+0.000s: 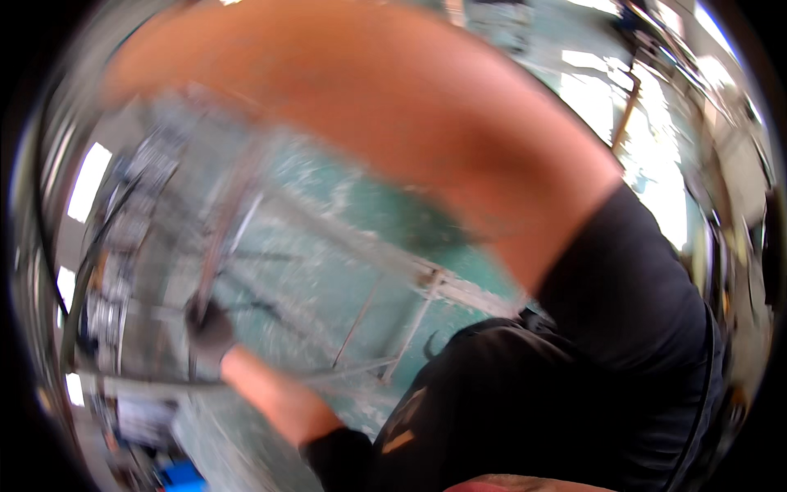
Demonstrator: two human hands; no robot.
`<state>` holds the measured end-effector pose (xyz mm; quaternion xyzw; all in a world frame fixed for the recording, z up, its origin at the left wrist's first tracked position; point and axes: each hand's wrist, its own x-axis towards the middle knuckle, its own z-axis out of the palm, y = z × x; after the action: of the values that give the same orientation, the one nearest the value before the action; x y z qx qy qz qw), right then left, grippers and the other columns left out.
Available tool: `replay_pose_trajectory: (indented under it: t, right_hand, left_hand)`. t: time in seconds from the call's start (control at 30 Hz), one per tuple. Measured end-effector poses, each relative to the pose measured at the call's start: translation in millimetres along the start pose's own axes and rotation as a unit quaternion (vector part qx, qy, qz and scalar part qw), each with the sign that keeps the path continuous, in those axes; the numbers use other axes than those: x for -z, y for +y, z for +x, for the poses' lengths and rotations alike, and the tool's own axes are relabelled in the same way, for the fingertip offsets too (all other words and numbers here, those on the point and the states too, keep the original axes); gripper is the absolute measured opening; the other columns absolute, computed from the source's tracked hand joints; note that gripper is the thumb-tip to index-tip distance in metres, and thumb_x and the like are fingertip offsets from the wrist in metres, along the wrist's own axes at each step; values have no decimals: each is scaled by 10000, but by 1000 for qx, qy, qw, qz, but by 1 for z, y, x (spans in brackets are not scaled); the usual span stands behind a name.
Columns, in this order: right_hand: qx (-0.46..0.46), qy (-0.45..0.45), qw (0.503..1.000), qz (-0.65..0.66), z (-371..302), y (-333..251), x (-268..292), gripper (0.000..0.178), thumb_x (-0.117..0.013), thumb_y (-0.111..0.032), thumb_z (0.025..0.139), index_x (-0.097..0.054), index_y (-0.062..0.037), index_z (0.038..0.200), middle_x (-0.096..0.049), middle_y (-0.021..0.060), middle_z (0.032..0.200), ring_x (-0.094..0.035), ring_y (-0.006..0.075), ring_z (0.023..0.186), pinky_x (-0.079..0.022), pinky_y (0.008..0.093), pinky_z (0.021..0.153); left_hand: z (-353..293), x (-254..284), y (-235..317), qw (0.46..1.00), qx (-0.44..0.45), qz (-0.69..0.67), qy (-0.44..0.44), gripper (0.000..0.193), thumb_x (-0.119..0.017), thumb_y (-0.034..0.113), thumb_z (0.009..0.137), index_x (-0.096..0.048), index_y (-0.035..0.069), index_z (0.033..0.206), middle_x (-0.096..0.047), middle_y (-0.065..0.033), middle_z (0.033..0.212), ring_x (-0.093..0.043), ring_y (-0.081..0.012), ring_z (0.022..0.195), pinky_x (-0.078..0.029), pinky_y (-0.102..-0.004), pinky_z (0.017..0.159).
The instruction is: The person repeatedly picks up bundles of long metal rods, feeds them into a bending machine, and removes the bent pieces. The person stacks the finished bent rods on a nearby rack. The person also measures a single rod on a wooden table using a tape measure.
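My left hand [211,330], in a dark grey glove, is closed around the lower end of a long, thin reddish-brown bar [220,238]. The bar slants up and slightly right from the fist toward my raised right forearm. Across the top of the view sweeps my right arm, close to the camera and smeared by motion. Its far end, where my right hand [152,61] is, blurs out at the upper left; the fingers cannot be made out, nor whether they touch the bar.
A pale metal frame with thin legs [433,283] stands in front of me on the worn green floor [320,287]. Stacked metal pieces [147,172] line the left side. A blue object [182,476] lies at the lower left. Bright light falls on the floor at right.
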<state>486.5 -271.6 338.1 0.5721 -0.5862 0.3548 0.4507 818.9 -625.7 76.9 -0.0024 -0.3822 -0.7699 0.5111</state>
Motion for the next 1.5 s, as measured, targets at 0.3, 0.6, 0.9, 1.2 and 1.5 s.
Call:
replay_pose_trajectory:
  t: [0.3, 0.6, 0.9, 1.2, 1.5]
  right_hand:
    - [185, 25, 941, 284, -170, -78, -45, 160, -639, -266, 929, -642, -112, 886, -610, 74, 840, -648, 232, 823, -497, 413, 672]
    - [-630, -253, 734, 14, -589, 122, 124, 322, -740, -96, 895, -719, -92, 1216, -743, 159, 1157, -718, 332, 1080, -579, 446, 928]
    - [-771, -250, 537, -232, -831, 340, 231, 669, -767, -243, 832, -505, -54, 1418, -656, 293, 1259, -640, 474, 1178, -519, 534, 1006]
    - [-711, -338, 527, -319, -904, 498, 230, 662, -653, -175, 860, -469, -8, 1474, -509, 240, 1498, -527, 404, 1353, -424, 536, 1146]
    - [-781, -398, 431, -216, -893, 514, 221, 311, -527, -168, 989, -615, -51, 1263, -659, 216, 1337, -633, 378, 1268, -543, 506, 1001]
  left_hand:
    - [4, 42, -34, 898, -49, -163, 406, 313, -545, 130, 1032, -656, -14, 1288, -708, -150, 1230, -662, -314, 1188, -503, -518, 1098]
    - [-177, -107, -265, 869, 235, 121, 419, 337, -613, 214, 1015, -613, -25, 1252, -627, -141, 1265, -583, -290, 1221, -474, -486, 1113]
    - [-131, -425, -530, 892, 211, 382, -116, 306, -594, 210, 1078, -569, -63, 1215, -625, -164, 1043, -625, -274, 961, -540, -413, 938]
    - [-139, -614, -767, 680, 140, 633, -342, 272, -658, 190, 1017, -658, -47, 1151, -687, -119, 1067, -643, -210, 1002, -510, -337, 947]
    - [-149, -628, -800, 589, 139, 724, -331, 268, -652, 215, 1019, -709, -38, 1086, -717, -128, 989, -659, -238, 913, -526, -355, 852]
